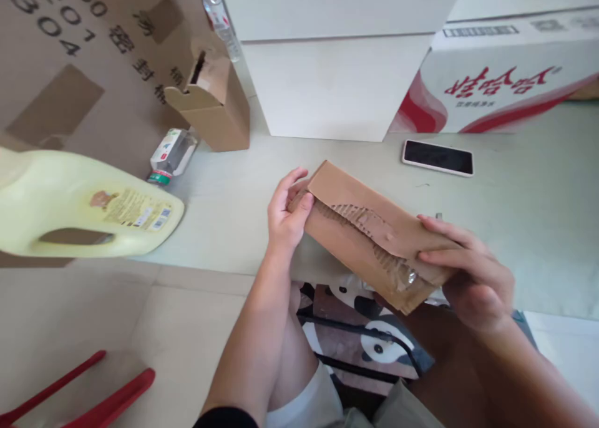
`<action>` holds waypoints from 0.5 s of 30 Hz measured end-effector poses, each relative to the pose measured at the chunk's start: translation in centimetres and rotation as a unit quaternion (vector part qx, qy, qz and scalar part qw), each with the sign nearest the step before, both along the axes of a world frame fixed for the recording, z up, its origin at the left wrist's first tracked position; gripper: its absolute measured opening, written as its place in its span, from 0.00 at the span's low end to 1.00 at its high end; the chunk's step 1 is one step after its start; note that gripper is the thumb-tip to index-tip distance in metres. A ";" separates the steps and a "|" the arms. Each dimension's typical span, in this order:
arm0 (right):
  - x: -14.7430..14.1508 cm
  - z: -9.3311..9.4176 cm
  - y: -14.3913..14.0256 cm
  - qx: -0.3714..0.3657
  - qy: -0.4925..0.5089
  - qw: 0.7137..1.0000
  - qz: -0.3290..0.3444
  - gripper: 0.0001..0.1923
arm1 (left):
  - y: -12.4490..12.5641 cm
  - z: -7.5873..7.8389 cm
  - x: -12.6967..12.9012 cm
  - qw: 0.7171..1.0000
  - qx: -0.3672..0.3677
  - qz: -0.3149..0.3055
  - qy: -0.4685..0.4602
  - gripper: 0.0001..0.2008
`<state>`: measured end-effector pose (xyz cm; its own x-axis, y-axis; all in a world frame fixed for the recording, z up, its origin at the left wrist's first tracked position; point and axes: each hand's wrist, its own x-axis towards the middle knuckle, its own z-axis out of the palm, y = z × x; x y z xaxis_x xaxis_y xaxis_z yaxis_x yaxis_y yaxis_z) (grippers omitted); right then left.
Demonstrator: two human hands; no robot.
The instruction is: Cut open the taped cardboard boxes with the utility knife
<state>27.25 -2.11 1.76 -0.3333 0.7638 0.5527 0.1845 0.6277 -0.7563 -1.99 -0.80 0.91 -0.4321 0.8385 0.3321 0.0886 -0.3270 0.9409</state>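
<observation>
Both hands are on the flat cardboard box (369, 234), held low over the near edge of the pale table (538, 228) and above the person's lap. The left hand (286, 211) pinches the box's far-left end, thumb pressed on the top face beside a torn strip where the corrugated ribbing shows, fingers curled round behind. The right hand (468, 272) clamps the opposite, nearer end, fingers laid flat across the top and the thumb under it, out of sight. The box slants between the two grips, higher at the left hand, lower at the right. Just beyond the right hand's fingers lies a dark phone (438, 157), face up and well clear of the box. Out past the left hand a yellow jug (84, 209) lies on its side, with a small bottle (172, 155) behind it and an open brown carton (213, 100) beyond that. Farther back stand a white box (337, 85) and a red-and-white printed carton (505, 72).
</observation>
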 end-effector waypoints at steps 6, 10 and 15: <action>0.1 -1.1 -0.2 -0.093 0.062 0.992 -0.065 0.15 | 1.9 -0.5 1.2 0.997 0.046 -0.018 0.057 0.15; 0.1 -2.8 0.2 -0.227 0.131 0.963 -0.059 0.25 | 2.7 -0.5 1.3 0.998 0.041 0.025 0.042 0.13; 0.3 -2.6 0.8 -0.317 0.046 0.944 -0.084 0.26 | 2.5 -0.5 -0.2 0.995 -0.011 0.095 -0.025 0.17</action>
